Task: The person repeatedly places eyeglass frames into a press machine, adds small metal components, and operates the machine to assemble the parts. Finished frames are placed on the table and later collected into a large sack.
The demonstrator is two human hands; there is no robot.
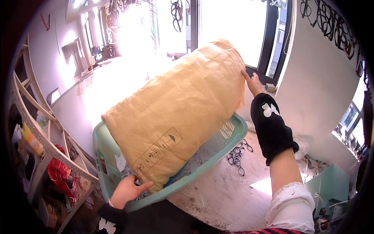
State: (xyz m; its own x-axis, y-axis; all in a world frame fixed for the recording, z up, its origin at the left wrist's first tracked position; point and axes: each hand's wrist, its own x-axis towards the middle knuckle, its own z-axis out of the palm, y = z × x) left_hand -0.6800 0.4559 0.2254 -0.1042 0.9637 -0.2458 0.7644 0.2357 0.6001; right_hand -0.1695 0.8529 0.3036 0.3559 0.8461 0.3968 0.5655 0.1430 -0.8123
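A large, bulky tan paper-like sack [179, 97] with printed handling symbols rests slanted on a green plastic basket [240, 125]. Its far right end is raised above the basket's rim. At the near left corner, my left hand [126, 190] grips the sack's lower corner beside the rim, thumb laid towards it and other fingers partly hidden. My right hand [254, 83], arm stretched forward in a black sleeve cover, holds the sack's far right end; some of its fingers are out of sight. Below the sack, clear plastic pieces [196, 160] and something blue show inside the basket.
Dark eyeglass frames [237, 155] lie on the worn table [218, 202] right of the basket. More frames [331, 27] hang on the right wall. A slatted rack [35, 102] and red cloth [60, 177] are at left, a green box [329, 183] at right. Bright windows stand behind.
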